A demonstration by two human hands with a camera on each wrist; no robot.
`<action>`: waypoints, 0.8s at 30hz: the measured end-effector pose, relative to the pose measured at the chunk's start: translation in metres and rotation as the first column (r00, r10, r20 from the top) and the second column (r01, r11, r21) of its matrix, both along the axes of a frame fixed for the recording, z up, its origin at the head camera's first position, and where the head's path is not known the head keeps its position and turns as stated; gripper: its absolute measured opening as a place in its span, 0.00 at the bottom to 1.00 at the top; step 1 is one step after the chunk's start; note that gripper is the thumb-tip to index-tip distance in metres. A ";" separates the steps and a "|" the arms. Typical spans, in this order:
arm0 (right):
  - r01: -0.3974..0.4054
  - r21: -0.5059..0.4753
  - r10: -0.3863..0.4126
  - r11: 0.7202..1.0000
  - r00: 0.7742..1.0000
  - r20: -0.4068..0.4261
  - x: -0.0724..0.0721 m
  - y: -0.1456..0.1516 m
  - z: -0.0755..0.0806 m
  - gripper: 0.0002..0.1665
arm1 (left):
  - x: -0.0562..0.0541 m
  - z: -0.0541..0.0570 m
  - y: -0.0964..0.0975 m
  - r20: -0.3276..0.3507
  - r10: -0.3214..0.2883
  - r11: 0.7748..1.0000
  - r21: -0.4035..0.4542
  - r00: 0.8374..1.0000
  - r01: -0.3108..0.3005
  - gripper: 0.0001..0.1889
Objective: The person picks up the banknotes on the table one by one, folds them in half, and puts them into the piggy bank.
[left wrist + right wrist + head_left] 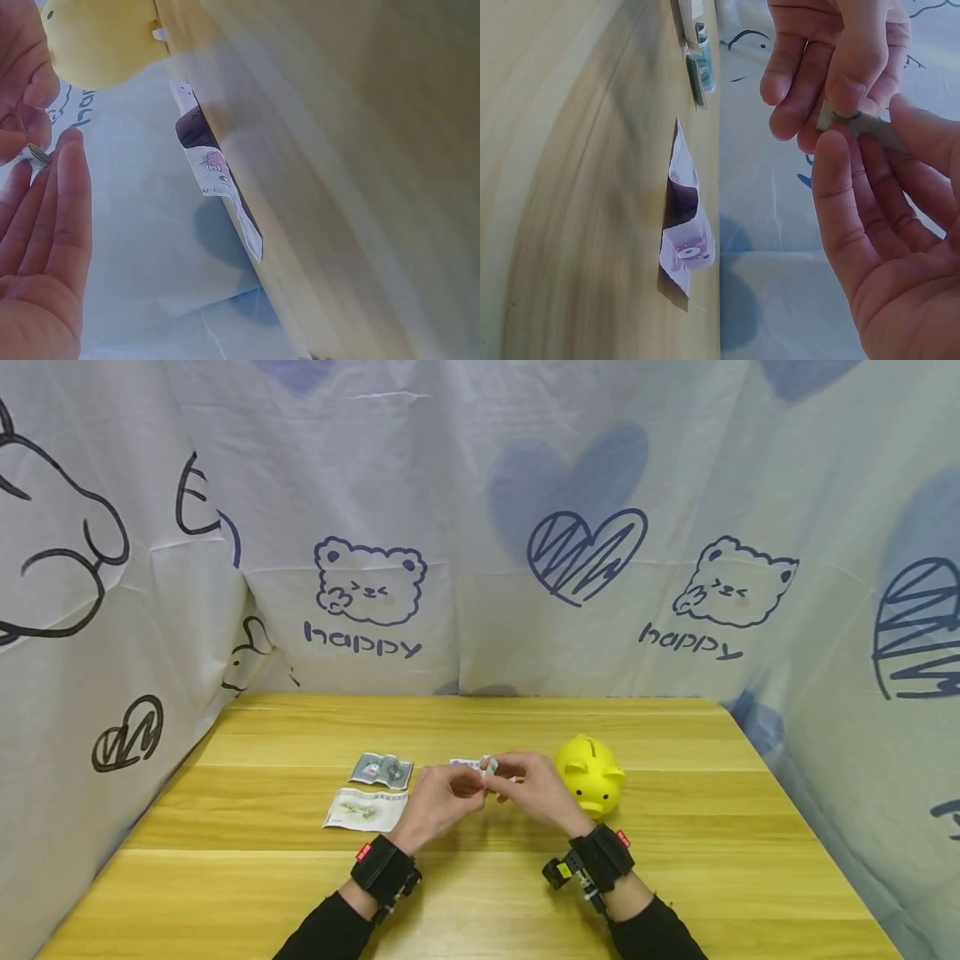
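A small, tightly folded banknote (pixel 877 129), pale green-grey, is held between both hands above the table. My left hand (pixel 440 802) pinches one end, its thumb pressed against the paper in the right wrist view. From the other side my right hand (pixel 536 787) pinches it between thumb and fingers. Beyond the hands a purplish-white banknote (pixel 690 247) lies creased on the wood, partly hidden in the head view. Just right of the right hand stands a yellow piggy bank (pixel 592 777) with a slot in its top.
Left of the hands, a grey-green banknote (pixel 381 771) lies behind a pale banknote (pixel 365 810) with a yellow-green print. The wooden table (pixel 247 893) is bordered by a printed cloth (pixel 480 635) at the back and sides.
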State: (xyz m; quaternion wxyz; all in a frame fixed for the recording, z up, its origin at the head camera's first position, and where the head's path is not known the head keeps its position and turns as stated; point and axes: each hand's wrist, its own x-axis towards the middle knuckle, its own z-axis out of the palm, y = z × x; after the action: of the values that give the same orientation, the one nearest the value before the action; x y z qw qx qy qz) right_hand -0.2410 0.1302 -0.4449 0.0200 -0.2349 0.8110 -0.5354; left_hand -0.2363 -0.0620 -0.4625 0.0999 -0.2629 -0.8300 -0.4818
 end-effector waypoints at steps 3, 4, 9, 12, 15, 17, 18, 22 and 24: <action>-0.010 -0.004 0.010 1.000 1.000 0.011 0.000 0.001 0.000 0.11 | 0.000 0.000 0.001 0.017 0.001 1.000 0.013 1.000 -0.002 0.07; -0.009 -0.005 0.009 1.000 1.000 0.015 0.000 0.001 0.000 0.11 | -0.001 0.000 0.001 0.021 0.001 1.000 0.018 1.000 -0.001 0.07; 0.008 0.008 -0.008 1.000 1.000 0.002 0.001 0.001 0.001 0.11 | -0.001 -0.001 0.002 0.022 0.001 1.000 0.029 1.000 -0.002 0.07; 0.035 0.054 -0.032 0.998 0.999 -0.041 0.001 0.001 0.003 0.12 | -0.002 -0.002 0.002 0.026 0.003 1.000 0.015 1.000 -0.003 0.07; 0.065 0.111 -0.052 0.992 0.991 -0.120 0.003 0.002 0.004 0.11 | -0.001 -0.003 0.002 0.034 -0.005 1.000 -0.012 0.999 0.005 0.06; 0.091 0.141 -0.067 0.986 0.983 -0.170 0.003 0.003 0.004 0.10 | -0.001 -0.002 0.002 0.034 -0.012 1.000 -0.026 0.999 0.013 0.06; 0.101 0.151 -0.071 0.983 0.979 -0.192 0.003 0.003 0.004 0.09 | -0.001 -0.002 0.003 0.033 -0.013 0.999 -0.032 0.999 0.014 0.06; 0.117 0.161 -0.077 0.980 0.969 -0.236 0.002 0.005 0.004 0.07 | -0.002 0.000 0.004 0.024 0.004 0.999 -0.050 1.000 -0.003 0.06; 0.120 0.167 -0.074 0.979 0.964 -0.255 0.002 0.007 0.005 0.06 | -0.003 0.001 0.005 0.022 0.015 0.998 -0.060 1.000 -0.013 0.06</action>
State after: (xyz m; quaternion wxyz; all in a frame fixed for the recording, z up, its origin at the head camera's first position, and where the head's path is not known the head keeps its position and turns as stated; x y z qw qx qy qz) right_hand -0.2394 0.1367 -0.4399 -0.0864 -0.2569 0.8630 -0.4264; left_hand -0.2391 -0.0574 -0.4614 0.0860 -0.2544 -0.8469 -0.4589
